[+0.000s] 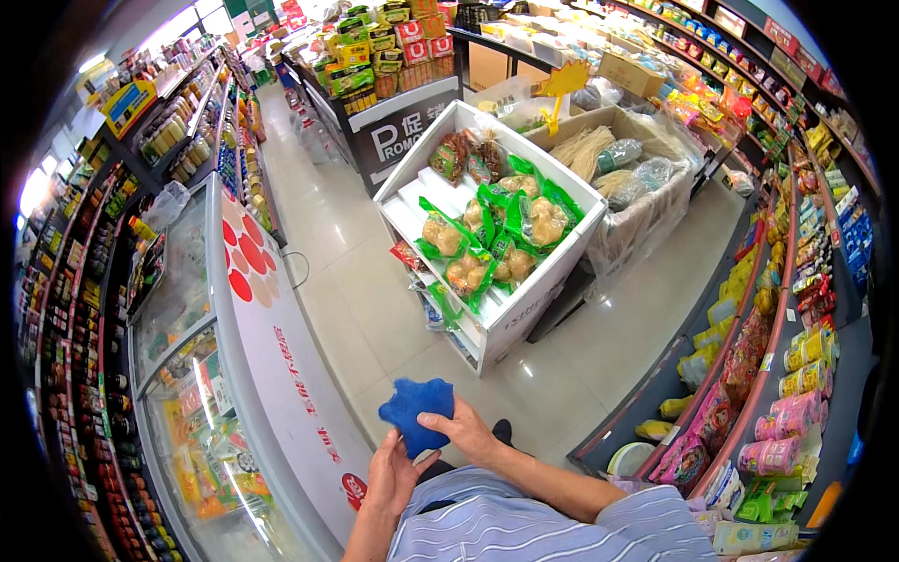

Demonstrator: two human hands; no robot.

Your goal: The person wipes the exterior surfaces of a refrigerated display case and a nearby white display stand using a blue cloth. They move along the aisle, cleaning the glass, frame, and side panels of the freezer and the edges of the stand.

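Observation:
A crumpled blue cloth (pixel 416 406) is up in front of my waist. My right hand (pixel 465 430) grips its right side, the thumb lying across the top. Just below, my left hand (pixel 395 472) has its thumb and fingers spread around the cloth's lower edge; whether they pinch it is hidden. Beyond the hands stands a white display bin (pixel 491 330). Inside it lie several green-edged clear bags of round pale food (pixel 463 270) and some bags of dark brown food (pixel 449 156) at the far end.
At left is a chest freezer (pixel 274 351) with a glass lid. Snack shelves (pixel 755 337) curve along the right. Behind the bin are a plastic-lined box of dried noodles (pixel 583 151) and a promotion stand (pixel 404 130) stacked with packets. Tiled floor (pixel 344 281) shows between freezer and bin.

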